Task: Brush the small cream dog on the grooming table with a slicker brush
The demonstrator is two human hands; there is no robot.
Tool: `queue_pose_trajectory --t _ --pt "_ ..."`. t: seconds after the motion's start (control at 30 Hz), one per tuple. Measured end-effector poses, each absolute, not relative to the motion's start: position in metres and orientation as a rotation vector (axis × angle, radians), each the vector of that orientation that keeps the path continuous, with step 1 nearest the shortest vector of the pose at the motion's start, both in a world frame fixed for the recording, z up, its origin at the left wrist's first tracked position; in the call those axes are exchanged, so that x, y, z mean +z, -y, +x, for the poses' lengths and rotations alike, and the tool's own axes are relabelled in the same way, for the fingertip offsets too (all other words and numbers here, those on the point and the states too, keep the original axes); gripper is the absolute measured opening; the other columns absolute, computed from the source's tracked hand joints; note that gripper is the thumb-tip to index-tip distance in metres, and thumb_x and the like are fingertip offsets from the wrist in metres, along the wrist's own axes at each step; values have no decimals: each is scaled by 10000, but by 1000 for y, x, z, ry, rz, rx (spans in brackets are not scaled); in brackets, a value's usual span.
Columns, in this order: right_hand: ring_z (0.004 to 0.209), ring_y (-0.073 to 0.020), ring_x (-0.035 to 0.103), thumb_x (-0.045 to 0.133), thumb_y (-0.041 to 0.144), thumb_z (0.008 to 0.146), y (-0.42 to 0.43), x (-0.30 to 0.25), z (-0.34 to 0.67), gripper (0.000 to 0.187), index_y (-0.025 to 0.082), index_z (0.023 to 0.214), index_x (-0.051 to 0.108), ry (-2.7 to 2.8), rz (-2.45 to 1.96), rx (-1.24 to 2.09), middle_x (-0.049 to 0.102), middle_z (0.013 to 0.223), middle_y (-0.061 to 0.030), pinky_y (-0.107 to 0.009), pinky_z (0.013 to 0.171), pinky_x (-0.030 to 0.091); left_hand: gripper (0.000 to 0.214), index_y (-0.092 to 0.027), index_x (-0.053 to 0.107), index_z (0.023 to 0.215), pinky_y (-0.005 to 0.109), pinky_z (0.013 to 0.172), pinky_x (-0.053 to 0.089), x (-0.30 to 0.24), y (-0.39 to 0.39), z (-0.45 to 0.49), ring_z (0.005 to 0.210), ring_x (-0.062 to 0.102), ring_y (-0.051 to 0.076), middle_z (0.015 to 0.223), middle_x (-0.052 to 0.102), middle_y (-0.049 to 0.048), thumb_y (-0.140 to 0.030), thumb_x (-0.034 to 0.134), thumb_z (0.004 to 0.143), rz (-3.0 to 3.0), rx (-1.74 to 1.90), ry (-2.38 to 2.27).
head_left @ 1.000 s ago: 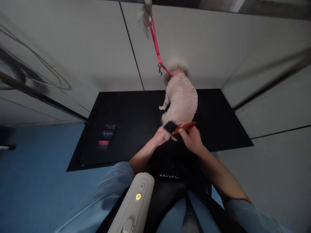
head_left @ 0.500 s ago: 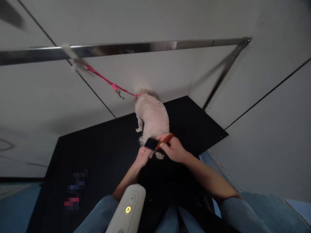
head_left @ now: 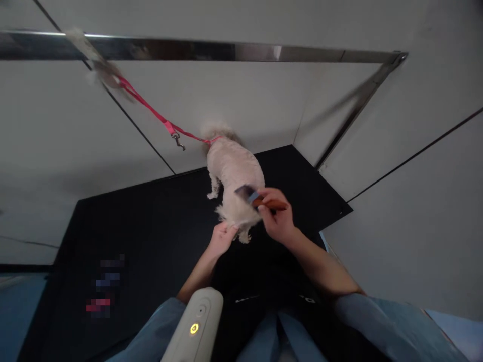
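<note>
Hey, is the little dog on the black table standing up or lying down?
Standing: the dog is up on its legs on the black table, its pink leash stretched tight to the metal bar.

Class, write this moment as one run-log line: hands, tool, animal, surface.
left hand: holds rear fur of dog | right hand: grips brush at rump | dog: stands on black table, pink leash to metal bar

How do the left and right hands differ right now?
The left hand pinches fur at the dog's rear, no tool; the right hand is closed on a brush. The left hand sits lower in view, under the rump; the right hand sits higher, brush head on the coat. Both are bare and work at the dog's back end on the black table.
</note>
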State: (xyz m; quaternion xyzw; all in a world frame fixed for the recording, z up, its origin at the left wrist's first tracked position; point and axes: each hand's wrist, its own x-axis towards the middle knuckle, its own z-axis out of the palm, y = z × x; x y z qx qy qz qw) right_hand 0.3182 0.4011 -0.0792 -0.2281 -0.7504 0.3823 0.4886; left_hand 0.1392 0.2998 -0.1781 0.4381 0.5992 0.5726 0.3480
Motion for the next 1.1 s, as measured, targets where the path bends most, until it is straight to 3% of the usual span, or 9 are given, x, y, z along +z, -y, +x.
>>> queue_pose_trajectory --t 0.13,0.27,0.37,0.53,0.67,0.8,0.93,1.1 --pt "867 -222 750 608 325 910 -399 -82 324 150 230 1025 627 1896 -658 1049 768 1020 -79 -381 799 616 448 -190 552 563 242 492 359 -173 -307 154 483 430 113 511 473 -26 -560 741 732 1132 1504 -1556" --pt "942 -222 752 612 327 901 -395 -89 327 168 232 1039 619 1790 -632 976 761 1117 -95 -379 853 616 438 -193 520 540 234 465 325 -172 -311 153 454 372 95 491 427 -38 -536 732 709 1154 1483 -1605" --pt "913 -215 756 595 295 904 -400 -90 329 121 236 1004 631 1799 -640 1040 773 1029 -73 -374 830 621 424 -194 508 523 229 455 318 -172 -313 147 455 363 90 487 422 -41 -517 732 683 1167 1482 -1677" --pt "1056 -243 731 609 284 915 -414 -79 331 85 252 994 600 1671 -605 895 755 1130 -84 -447 946 597 414 -198 494 491 228 442 326 -163 -310 145 452 373 96 465 437 -30 -501 688 695 1192 1445 -1742" --pt "879 -209 744 595 291 920 -421 -71 332 90 258 994 633 1771 -556 1005 760 973 -44 -377 803 624 367 -195 536 502 230 438 348 -156 -304 147 444 400 100 467 479 -20 -474 698 676 1166 1427 -1731" --pt "1101 -253 709 597 335 932 -428 -73 337 80 258 929 620 1581 -612 816 746 1128 -82 -455 958 595 337 -187 606 544 226 436 359 -157 -300 148 443 436 106 481 526 -14 -474 727 671 1117 1462 -1722" --pt "939 -226 743 624 331 911 -421 -87 336 122 245 994 649 1806 -512 1108 762 1025 -66 -404 861 624 428 -185 576 552 225 423 322 -156 -300 151 409 409 92 452 509 -19 -534 793 670 1057 1468 -1592" --pt "1074 -236 712 605 341 926 -411 -97 338 108 248 981 611 1613 -549 949 732 1119 -82 -431 971 589 553 -187 549 591 219 410 279 -153 -300 158 378 359 70 432 461 -47 -654 845 608 831 1497 -1448"
